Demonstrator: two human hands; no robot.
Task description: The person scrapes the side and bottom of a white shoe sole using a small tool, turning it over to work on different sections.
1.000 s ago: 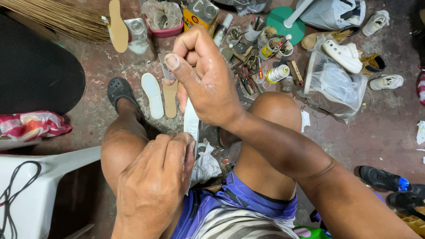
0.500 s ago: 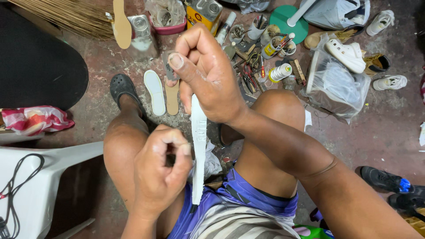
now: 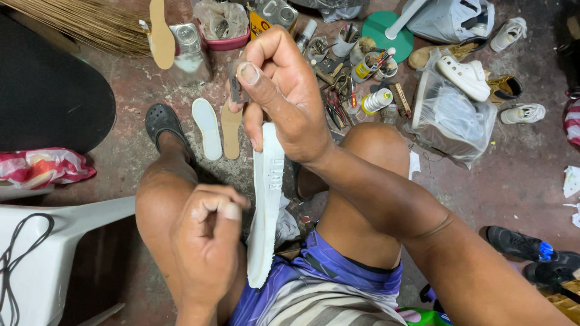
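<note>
I sit with my knees apart above a concrete floor. A long white shoe insole point(image 3: 266, 211) stands upright between my hands, its raised lettering facing me. My right hand point(image 3: 284, 96) is at its top end, fingers curled over the tip, with a small grey blade point(image 3: 235, 84) pinched under the thumb. My left hand point(image 3: 208, 241) is lower down on the left, fingers closed against the insole's left edge. The insole's bottom end hangs over my purple shorts point(image 3: 338, 271).
Two loose insoles, one white point(image 3: 206, 128) and one tan point(image 3: 231, 130), lie on the floor by my clogged foot point(image 3: 162, 124). Tools, glue cans, thread spools and cups point(image 3: 356, 78) crowd the floor ahead. Shoes and plastic bags point(image 3: 462, 115) lie right; a white chair point(image 3: 54, 241) stands left.
The white insole, hidden between my hands a second ago, is now drawn out upright and turned to face me. My left hand has dropped lower and my right has lifted slightly.
</note>
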